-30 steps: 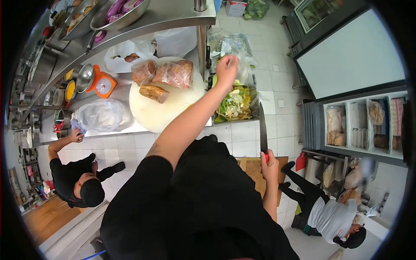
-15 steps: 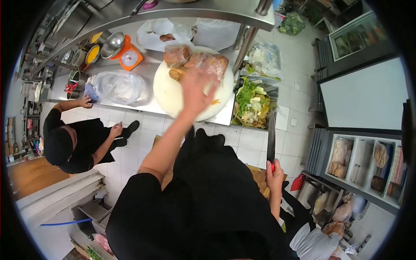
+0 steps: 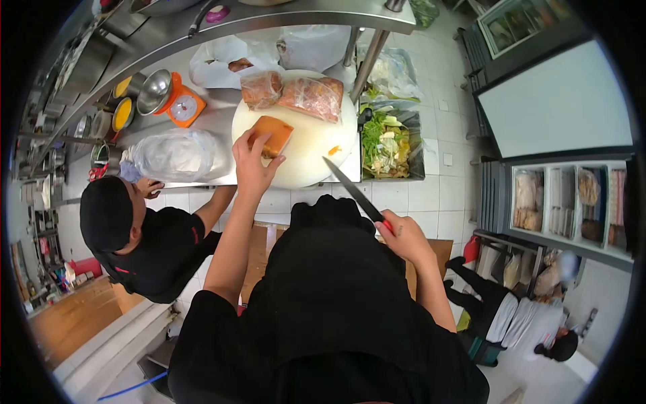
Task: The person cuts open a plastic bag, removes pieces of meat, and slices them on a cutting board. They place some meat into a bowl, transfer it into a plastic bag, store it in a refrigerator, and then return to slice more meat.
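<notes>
No text readable. Round dial [image 3: 183, 108] of orange scale [image 3: 195, 118] bears fine markings, too small to make out as numbers. Red mark on black sleeve [image 3: 195, 234] of co-worker [image 3: 161, 249], illegible. Small dark marks on right hand [image 3: 405, 237]; cannot tell whether letters.

A steel table [image 3: 221, 126] bears a round white cutting board [image 3: 311, 153]. Left of the board lies a puffy clear plastic bag [image 3: 178, 155]; farther back on that side stands an orange scale [image 3: 185, 108]. Just beyond the board are an open white bag [image 3: 219, 64] and another pale bag [image 3: 316, 48]. The board itself carries two plastic-wrapped meat pieces [image 3: 313, 99] on its far part, a brown block [image 3: 272, 135] on its left part and an orange scrap [image 3: 334, 150] at right.
</notes>
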Demonstrator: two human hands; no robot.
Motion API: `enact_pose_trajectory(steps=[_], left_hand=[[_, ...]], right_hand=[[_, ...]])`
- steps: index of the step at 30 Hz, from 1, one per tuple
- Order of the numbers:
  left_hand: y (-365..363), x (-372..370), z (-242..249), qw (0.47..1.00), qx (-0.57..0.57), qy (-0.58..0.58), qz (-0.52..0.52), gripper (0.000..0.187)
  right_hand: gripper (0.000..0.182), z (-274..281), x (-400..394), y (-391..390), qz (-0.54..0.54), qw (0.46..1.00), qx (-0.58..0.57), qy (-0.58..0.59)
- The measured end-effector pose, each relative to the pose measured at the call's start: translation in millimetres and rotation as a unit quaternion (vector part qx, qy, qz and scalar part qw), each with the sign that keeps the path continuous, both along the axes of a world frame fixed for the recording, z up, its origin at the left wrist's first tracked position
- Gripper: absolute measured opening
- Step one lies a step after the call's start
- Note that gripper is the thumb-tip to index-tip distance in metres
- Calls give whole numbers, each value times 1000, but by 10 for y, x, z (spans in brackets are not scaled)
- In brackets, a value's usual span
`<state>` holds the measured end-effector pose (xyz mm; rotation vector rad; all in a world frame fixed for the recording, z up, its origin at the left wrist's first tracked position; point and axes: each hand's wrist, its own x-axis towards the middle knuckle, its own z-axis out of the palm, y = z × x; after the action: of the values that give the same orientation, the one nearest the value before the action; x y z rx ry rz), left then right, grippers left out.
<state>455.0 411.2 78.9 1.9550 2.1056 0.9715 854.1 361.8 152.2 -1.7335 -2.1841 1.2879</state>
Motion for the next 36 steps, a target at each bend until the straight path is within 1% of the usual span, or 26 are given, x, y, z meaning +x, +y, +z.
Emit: enact_pose_trajectory(steps=[2,4,6,7,9,10,12,13,14,16,17,18,20,21,22,24,25,26,28,29,30,32,33,34,35,36], left_hand=[[-92,-30,-64,1000,-9,-5,-12,68],[-132,-73,-85,1000,-18,-12,-20,71],[-129,-150,-24,998,-44,-8,-45,83],[-103,-205,25,998,-43,-11,-47,83],[-9,-268,201,991,-52,50,-109,98],[48,-265,262,991,-53,48,-109,98],[223,-309,346,965,-169,119,-163,112],[363,-374,232,957,-172,125,-197,116],[453,-400,272,960,-173,124,-183,116],[534,-358,418,940,-247,160,-172,122],[516,-307,373,948,-213,199,-124,112],[533,-258,401,949,-217,200,-110,112],[575,-200,461,926,-360,105,47,104],[538,-254,535,928,-367,45,56,101],[493,-295,554,925,-371,46,65,101],[398,-369,573,943,-332,26,27,101],[300,-412,485,968,-243,-23,-56,97],[278,-378,325,968,-247,-24,-45,97],[282,-290,53,970,-135,-85,-183,93],[229,-151,139,971,-175,-109,-124,89],[194,-77,127,971,-179,-109,-120,89],[125,53,78,965,-197,-172,-4,97],[79,191,176,964,-200,-173,-2,97],[38,327,300,956,-240,-159,53,100],[19,418,381,945,-276,-144,106,103],[-10,451,383,945,-275,-145,105,103]], right_hand=[[25,-90,-163,-76,24,999,19,-25],[24,7,-262,-138,3,999,21,-35],[23,-35,-266,-259,-98,989,76,-80],[24,12,-239,-319,-128,984,84,-86],[24,186,-193,-359,-127,985,69,-94],[24,234,-167,-370,-124,986,56,-98],[24,147,-139,-326,-91,987,88,-95],[25,122,-167,-248,-71,992,86,-66],[25,99,-195,-155,-46,995,84,-37],[27,63,-254,81,-5,996,84,-19],[27,46,-274,204,27,996,90,-11],[27,25,-289,319,57,994,95,-2],[26,-27,-303,530,87,991,102,1],[27,-59,-307,630,105,987,119,9],[27,-92,-304,711,122,983,136,16],[29,-157,-313,850,137,983,123,28],[32,-185,-323,914,144,982,114,35],[36,-210,-324,979,151,982,103,42],[41,-244,-335,1084,175,979,81,69],[40,-263,-350,1113,178,977,80,86],[39,-274,-368,1148,180,975,81,102],[34,-215,-439,1206,194,974,77,91],[30,-199,-466,1216,208,972,76,78],[30,-223,-489,1227,210,972,74,78],[25,-264,-516,1245,234,969,79,31],[22,-292,-534,1250,255,963,83,-17]])
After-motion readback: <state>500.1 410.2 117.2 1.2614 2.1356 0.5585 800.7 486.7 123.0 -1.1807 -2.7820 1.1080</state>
